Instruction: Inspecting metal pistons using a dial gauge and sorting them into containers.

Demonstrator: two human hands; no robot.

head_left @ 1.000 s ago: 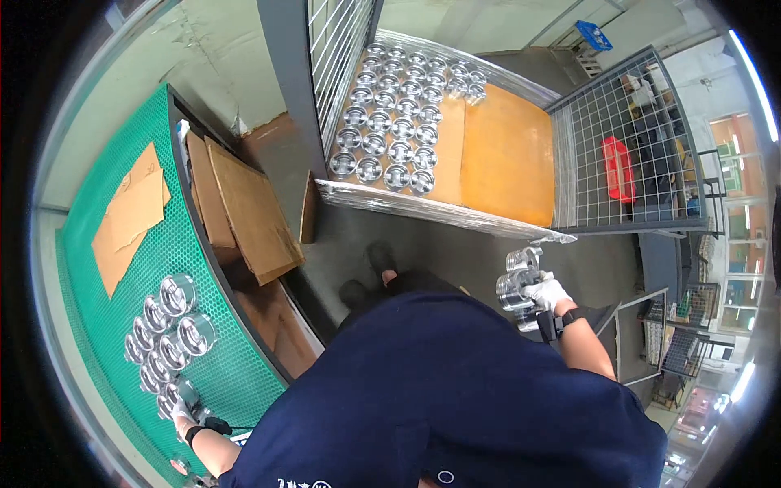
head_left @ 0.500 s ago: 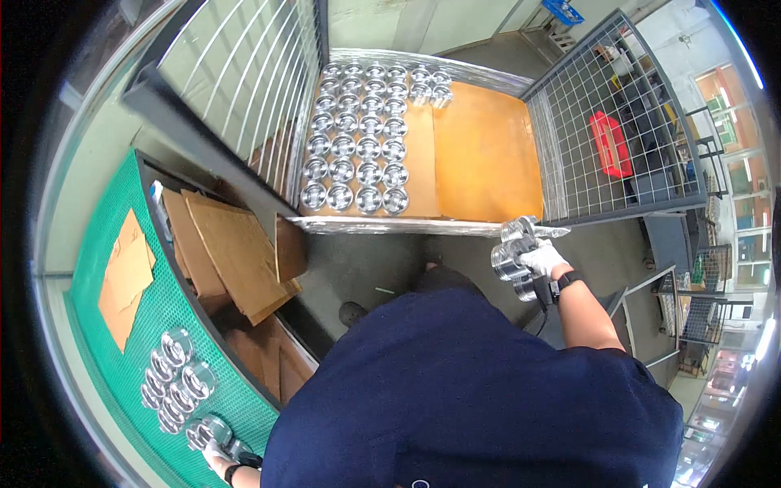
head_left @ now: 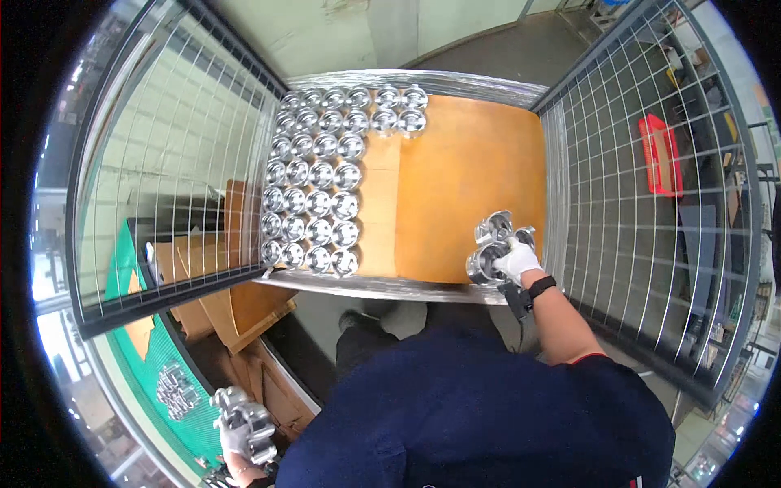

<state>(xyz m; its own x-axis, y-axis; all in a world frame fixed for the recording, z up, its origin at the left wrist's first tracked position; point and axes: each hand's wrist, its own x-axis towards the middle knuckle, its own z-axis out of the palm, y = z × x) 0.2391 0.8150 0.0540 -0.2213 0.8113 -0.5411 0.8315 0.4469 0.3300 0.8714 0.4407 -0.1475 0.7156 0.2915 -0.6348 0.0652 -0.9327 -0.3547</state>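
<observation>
While the right hand [head_left: 516,260] is carried over the near right of the cage floor, the left hand [head_left: 236,435] is held low at the near left.

A cluster of shiny metal pistons [head_left: 495,244] is clamped in the gloved right hand, above the bare orange board [head_left: 468,179] and just beside the right mesh wall [head_left: 618,203]. The packed rows of pistons [head_left: 321,183] lie to the left and far of that hand, running in 4 columns from near to far. A second cluster [head_left: 244,419] is clamped in the left hand, well apart from the cage, near the green mat [head_left: 142,358]. The right hand is much the nearer to the rows.
</observation>
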